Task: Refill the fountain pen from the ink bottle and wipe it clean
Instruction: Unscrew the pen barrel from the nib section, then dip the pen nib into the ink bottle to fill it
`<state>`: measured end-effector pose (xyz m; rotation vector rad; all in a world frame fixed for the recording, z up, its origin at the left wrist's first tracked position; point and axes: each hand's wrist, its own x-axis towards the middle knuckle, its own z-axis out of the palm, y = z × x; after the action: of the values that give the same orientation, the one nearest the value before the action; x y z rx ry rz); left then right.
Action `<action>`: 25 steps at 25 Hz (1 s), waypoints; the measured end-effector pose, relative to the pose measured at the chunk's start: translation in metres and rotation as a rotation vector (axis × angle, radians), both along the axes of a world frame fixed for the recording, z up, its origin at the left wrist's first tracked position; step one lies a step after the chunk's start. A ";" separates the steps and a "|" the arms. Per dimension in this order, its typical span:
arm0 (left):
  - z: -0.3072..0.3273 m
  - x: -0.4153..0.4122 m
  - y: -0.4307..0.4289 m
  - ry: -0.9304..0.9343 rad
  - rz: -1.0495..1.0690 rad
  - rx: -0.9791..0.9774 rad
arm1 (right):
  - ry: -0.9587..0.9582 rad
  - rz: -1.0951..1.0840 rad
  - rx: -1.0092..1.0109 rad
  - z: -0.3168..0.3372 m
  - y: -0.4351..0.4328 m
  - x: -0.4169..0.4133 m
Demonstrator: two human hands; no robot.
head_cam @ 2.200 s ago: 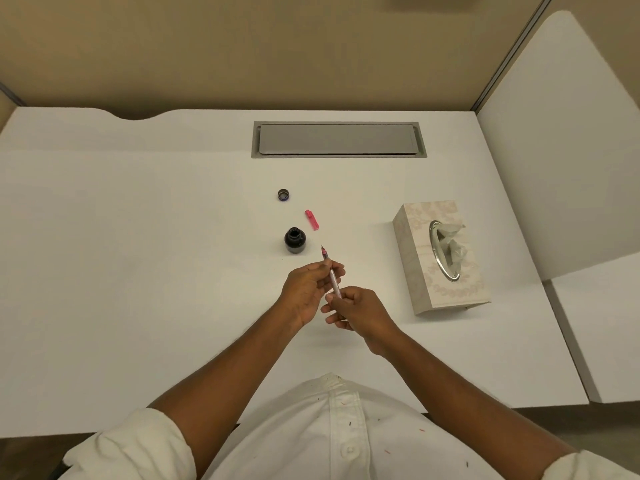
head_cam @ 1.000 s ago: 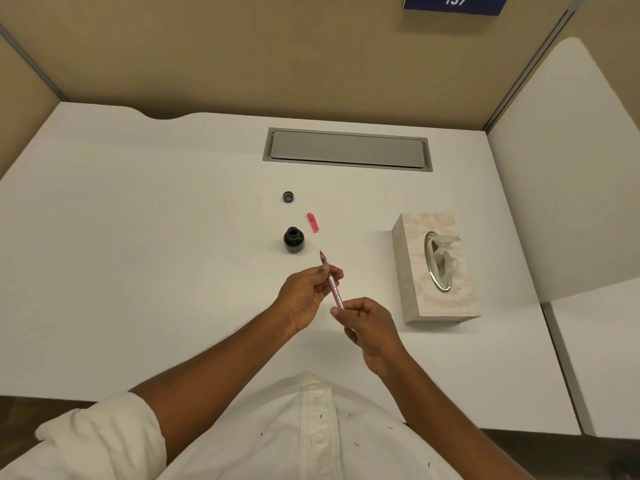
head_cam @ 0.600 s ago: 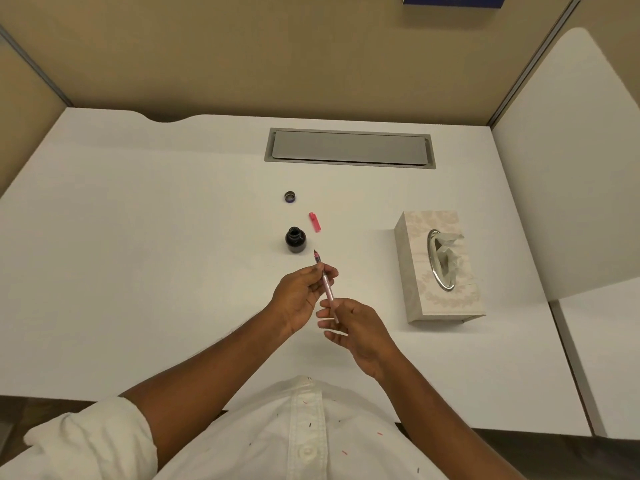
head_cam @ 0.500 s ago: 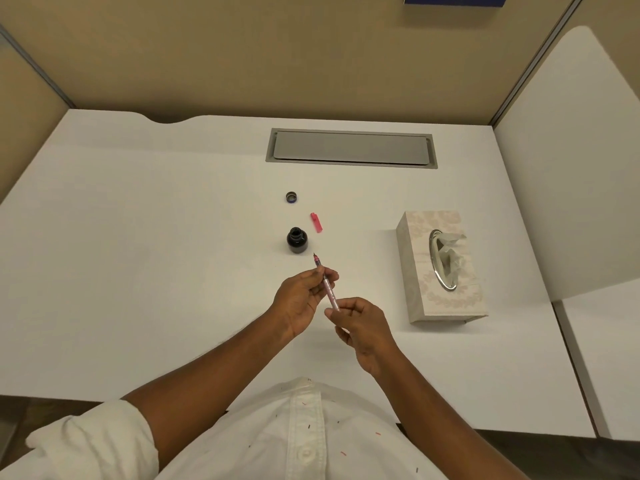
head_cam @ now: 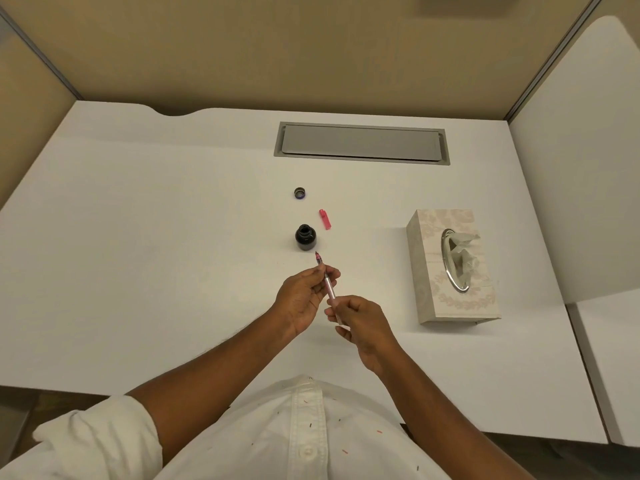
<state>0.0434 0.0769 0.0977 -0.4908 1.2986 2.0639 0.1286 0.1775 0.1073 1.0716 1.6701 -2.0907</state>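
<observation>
A slim pink fountain pen (head_cam: 328, 287) is held above the white desk (head_cam: 138, 271), nib pointing away toward the ink bottle. My left hand (head_cam: 302, 299) pinches its front part near the nib. My right hand (head_cam: 360, 320) grips its rear end. The small dark ink bottle (head_cam: 305, 237) stands uncapped just beyond the nib, a short gap away. Its round cap (head_cam: 300, 192) lies farther back. A pink pen cap (head_cam: 325, 219) lies to the right of the bottle.
A patterned tissue box (head_cam: 450, 268) with a tissue sticking up lies to the right of my hands. A grey cable hatch (head_cam: 360, 143) is set into the desk at the back. Beige partition walls enclose the back and left; a white panel stands at the right.
My hands have kept hold of the pen in nearly the same spot while my right fingers shifted on its rear end. The nib drifted slightly left toward the bottle. My head moved a little.
</observation>
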 end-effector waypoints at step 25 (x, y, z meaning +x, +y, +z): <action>-0.042 -0.037 -0.021 -0.184 0.254 0.030 | -0.014 0.148 0.990 -0.063 0.035 -0.033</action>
<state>0.0059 0.0555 0.0553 -0.8479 1.1433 2.1793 0.0955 0.2121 0.0441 1.0999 2.7475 -1.0941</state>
